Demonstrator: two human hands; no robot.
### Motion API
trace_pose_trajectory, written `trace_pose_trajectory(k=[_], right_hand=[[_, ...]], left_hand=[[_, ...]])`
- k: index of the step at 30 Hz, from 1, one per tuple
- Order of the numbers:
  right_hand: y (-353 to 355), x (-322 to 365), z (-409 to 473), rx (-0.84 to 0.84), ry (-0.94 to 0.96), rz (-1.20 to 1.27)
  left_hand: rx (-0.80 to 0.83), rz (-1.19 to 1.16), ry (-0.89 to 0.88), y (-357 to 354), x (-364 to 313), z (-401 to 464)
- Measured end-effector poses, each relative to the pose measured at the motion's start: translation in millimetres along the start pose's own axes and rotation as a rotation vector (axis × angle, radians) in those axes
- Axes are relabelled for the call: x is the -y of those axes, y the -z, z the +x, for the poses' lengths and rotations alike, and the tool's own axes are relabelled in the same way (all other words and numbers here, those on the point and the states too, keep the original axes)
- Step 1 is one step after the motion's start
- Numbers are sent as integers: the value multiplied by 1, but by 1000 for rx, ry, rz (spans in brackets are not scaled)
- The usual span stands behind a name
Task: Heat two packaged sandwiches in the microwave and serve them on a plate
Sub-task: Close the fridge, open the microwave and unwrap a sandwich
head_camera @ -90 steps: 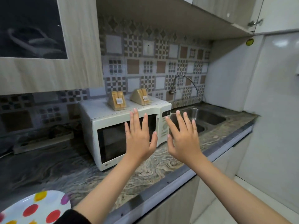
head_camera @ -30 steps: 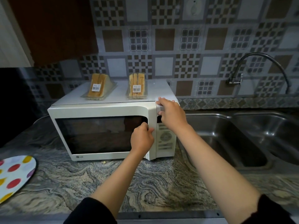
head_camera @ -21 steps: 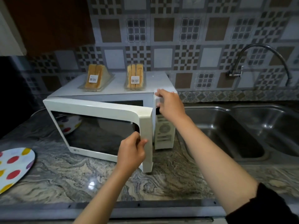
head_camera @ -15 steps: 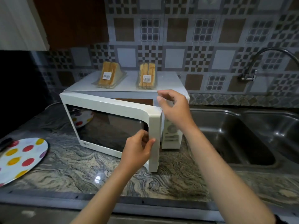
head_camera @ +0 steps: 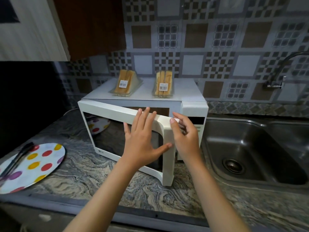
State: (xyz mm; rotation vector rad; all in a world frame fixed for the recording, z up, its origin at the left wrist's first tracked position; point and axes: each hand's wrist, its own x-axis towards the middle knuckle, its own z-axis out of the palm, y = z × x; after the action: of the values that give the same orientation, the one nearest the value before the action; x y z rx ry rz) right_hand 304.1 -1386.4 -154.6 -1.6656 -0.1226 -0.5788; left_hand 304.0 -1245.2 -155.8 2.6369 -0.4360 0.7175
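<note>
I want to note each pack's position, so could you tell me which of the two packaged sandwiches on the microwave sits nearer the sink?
The right-hand sandwich pack; the other pack sits toward the microwave's hinge side, farther from the sink.

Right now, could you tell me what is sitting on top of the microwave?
Two packaged sandwiches sit on the microwave, apart. Nothing hides its top.

Microwave [head_camera: 192, 96] door [head_camera: 117, 113] ajar.
Two wrapped sandwiches [head_camera: 125, 83] [head_camera: 163, 84] sit on top; dotted plate [head_camera: 35, 166] lies left.
</note>
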Motion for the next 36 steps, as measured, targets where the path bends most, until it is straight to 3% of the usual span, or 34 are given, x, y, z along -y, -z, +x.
trace_pose_trajectory(k=[17, 24, 29, 36], right_hand=[[-70, 57, -128, -38, 159, 103], [-136, 93, -181, 130, 167, 40], [-179, 117, -179, 225, 155, -27], [-236, 124, -147, 481, 209, -350]], left_hand=[[152, -328, -162, 101, 60, -95], [138, -420, -101, 164, 121, -153], [110, -324, -128, 202, 161, -177], [53, -146, -113, 235, 197, -200]])
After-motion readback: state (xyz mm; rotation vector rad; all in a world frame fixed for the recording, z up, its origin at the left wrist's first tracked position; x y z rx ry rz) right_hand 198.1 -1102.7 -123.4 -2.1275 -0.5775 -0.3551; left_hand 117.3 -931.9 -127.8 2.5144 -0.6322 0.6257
